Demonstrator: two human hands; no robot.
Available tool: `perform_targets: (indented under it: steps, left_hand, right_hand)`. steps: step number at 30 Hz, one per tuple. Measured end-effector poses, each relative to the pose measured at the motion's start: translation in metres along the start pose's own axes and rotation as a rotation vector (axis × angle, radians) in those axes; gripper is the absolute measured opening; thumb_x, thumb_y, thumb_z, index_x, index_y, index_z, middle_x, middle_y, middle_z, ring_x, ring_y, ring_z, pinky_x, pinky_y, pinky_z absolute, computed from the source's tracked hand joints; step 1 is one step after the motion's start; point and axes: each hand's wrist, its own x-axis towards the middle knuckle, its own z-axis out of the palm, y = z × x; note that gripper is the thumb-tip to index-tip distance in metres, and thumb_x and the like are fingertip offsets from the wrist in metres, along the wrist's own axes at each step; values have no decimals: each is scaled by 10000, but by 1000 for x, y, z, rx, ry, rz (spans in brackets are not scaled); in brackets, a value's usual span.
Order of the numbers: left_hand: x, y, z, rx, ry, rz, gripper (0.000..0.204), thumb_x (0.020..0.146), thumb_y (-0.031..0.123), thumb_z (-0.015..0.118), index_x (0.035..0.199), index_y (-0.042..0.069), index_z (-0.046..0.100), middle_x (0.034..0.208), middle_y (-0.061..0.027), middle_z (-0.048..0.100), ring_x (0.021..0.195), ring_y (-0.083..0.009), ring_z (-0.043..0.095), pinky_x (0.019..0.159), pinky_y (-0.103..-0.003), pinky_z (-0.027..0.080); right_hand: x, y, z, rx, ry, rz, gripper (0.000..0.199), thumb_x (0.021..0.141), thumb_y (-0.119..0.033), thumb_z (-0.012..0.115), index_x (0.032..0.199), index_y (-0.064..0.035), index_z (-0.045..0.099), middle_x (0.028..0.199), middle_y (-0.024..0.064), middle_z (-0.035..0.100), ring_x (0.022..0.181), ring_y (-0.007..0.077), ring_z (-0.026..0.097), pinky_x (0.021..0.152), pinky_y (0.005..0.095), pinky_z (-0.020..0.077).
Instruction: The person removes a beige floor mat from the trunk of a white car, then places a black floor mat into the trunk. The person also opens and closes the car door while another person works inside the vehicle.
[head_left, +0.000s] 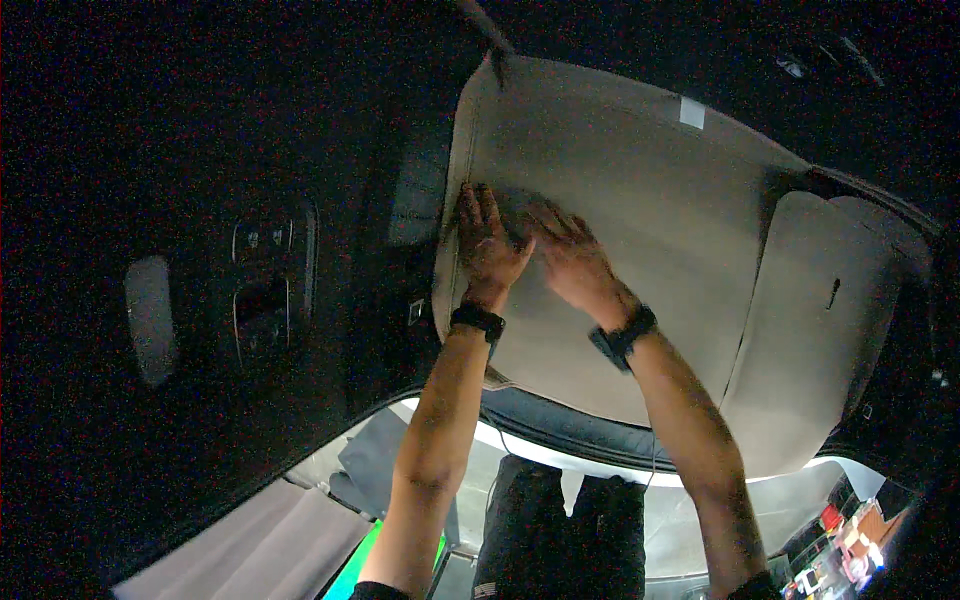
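Note:
A broad beige padded panel [630,190] fills the middle of the view, inside what looks like the dark cargo space of a vehicle. Near its left edge, my left hand [490,245] lies against the surface, fingers stretched out and thumb apart. Just to the right, my right hand [572,255] rests palm down, its fingers extended up and to the left. Neither hand holds anything. A dark band circles each wrist; the right one [625,338] looks like a watch. On the panel's upper edge sits a small white patch [691,112].
A narrower beige panel [800,310] with a dark slot adjoins on the right. The dark side wall [350,250] at left carries a switch panel [262,240]. Below run the black sill [570,425] and my dark-clothed legs [560,530]. Colourful clutter [850,550] lies at lower right.

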Motion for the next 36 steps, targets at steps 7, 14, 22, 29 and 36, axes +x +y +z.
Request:
perform_targets:
  steps: [7, 14, 22, 29, 36]
  left_hand:
    - [10, -14, -21, -175, 88, 76, 944, 674, 405, 722, 1384, 1, 250, 1409, -242, 291, 1311, -386, 269, 1087, -454, 216]
    - [33, -12, -31, -244, 57, 113, 836, 624, 373, 760, 1314, 73, 395, 1295, -179, 458, 1203, -331, 422, 1001, -407, 350]
    - [25, -24, -8, -94, -68, 12, 1054, 526, 337, 817, 1370, 11, 276, 1372, -217, 356, 1260, -348, 361, 1051, -398, 299]
    - [40, -21, 4, -79, -149, 8, 1107, 493, 324, 835, 1385, 19, 255, 1387, -228, 329, 1290, -366, 314, 1081, -416, 252]
    - [38, -24, 12, -33, 29, 14, 1082, 510, 346, 824, 1379, 16, 271, 1388, -236, 323, 1297, -383, 293, 1088, -456, 230]
  right_hand:
    - [131, -6, 13, -264, 70, -163, 478, 782, -140, 549, 1250, -61, 492, 1350, 125, 433, 1259, 288, 378, 1080, 410, 256]
    - [127, -16, 15, -311, 18, -119, 496, 823, -281, 516, 1285, -105, 473, 1395, 80, 388, 1292, 268, 332, 1101, 440, 200]
    - [161, 29, 37, -449, -11, 8, 522, 882, -287, 433, 1372, -121, 359, 1441, 72, 322, 1303, 254, 323, 1071, 414, 249]
    - [183, 41, 65, -25, -56, 339, 519, 925, -285, 401, 1389, -70, 315, 1420, 103, 353, 1307, 233, 316, 1029, 390, 299]
    - [187, 42, 59, -104, -41, 250, 518, 918, -275, 418, 1385, -70, 324, 1421, 101, 353, 1302, 243, 325, 1018, 409, 307]
